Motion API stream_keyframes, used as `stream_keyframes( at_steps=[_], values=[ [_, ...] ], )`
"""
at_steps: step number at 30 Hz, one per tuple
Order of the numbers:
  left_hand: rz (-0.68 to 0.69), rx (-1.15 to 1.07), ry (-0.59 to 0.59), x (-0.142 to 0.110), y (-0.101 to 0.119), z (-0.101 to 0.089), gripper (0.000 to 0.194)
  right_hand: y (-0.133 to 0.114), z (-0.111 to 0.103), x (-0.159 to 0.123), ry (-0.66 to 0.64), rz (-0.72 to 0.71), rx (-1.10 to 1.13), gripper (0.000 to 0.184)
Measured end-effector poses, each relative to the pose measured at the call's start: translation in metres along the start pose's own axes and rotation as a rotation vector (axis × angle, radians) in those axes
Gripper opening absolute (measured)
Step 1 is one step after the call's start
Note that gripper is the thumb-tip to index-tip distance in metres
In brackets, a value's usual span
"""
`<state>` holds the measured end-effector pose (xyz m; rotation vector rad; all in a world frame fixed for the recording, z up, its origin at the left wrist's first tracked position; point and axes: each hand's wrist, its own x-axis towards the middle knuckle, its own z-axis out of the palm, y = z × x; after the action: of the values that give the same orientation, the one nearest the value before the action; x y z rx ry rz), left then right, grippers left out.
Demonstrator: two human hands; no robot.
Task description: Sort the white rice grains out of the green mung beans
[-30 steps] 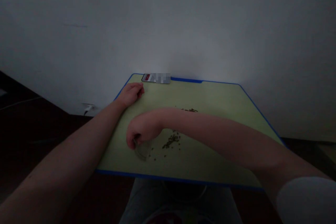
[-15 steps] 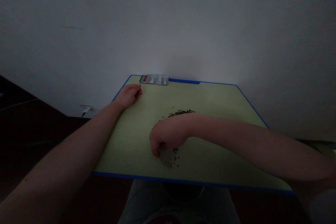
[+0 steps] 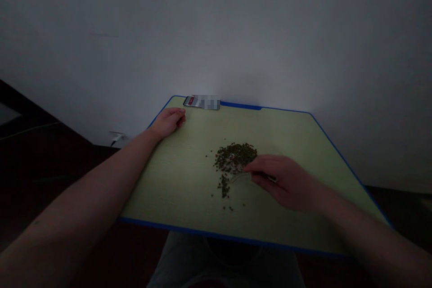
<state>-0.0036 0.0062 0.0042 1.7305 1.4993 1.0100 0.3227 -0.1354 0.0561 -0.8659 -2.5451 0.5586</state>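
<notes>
A loose pile of small brownish-green grains [image 3: 236, 155] lies at the middle of the folding table [image 3: 168, 184], with a smaller patch and a few strays nearer to me. Between the thumb and fingers of my right hand [image 3: 281, 182] is a thin, clear piece with a curved edge, which looks like a protractor [image 3: 240, 177]. It touches the near right side of the pile, and my fingers hide much of it. My left hand [image 3: 168, 121] rests by the table's left edge, fingers curled in, with nothing visible in it.
A phone [image 3: 202, 102] lies at the table's far left edge, against the pale wall [image 3: 216, 31]. A blue rim [image 3: 209, 234] runs round the tabletop. Low on the wall at left is a plug in a socket [image 3: 117, 137]. My legs are under the table.
My right hand has swung from the left of the near grains to the right side of the pile, still gripping the clear piece. The pile now shows. My left hand stays in place.
</notes>
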Motion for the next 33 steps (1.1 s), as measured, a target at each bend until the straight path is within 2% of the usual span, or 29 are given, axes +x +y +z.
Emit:
stream_keyframes(
  at_steps=[3,6,13,24,33],
  values=[
    [-0.013,-0.009,0.000,-0.001,0.002,0.000,0.034,-0.001,0.011,-0.014,0.042,0.092,-0.087,0.024],
    [-0.027,-0.035,-0.012,-0.001,0.000,0.002,0.035,-0.004,0.018,-0.017,0.051,0.104,-0.139,0.025],
    [-0.015,0.024,-0.021,0.000,-0.002,0.004,0.035,0.004,0.028,-0.013,-0.041,0.184,-0.187,0.024],
    [-0.013,0.061,-0.029,-0.001,-0.002,0.004,0.035,0.007,0.039,-0.011,-0.043,0.180,-0.146,0.028],
    [-0.021,0.046,-0.030,-0.002,-0.004,0.004,0.035,0.006,0.039,-0.010,-0.034,0.184,-0.123,0.027]
  ],
)
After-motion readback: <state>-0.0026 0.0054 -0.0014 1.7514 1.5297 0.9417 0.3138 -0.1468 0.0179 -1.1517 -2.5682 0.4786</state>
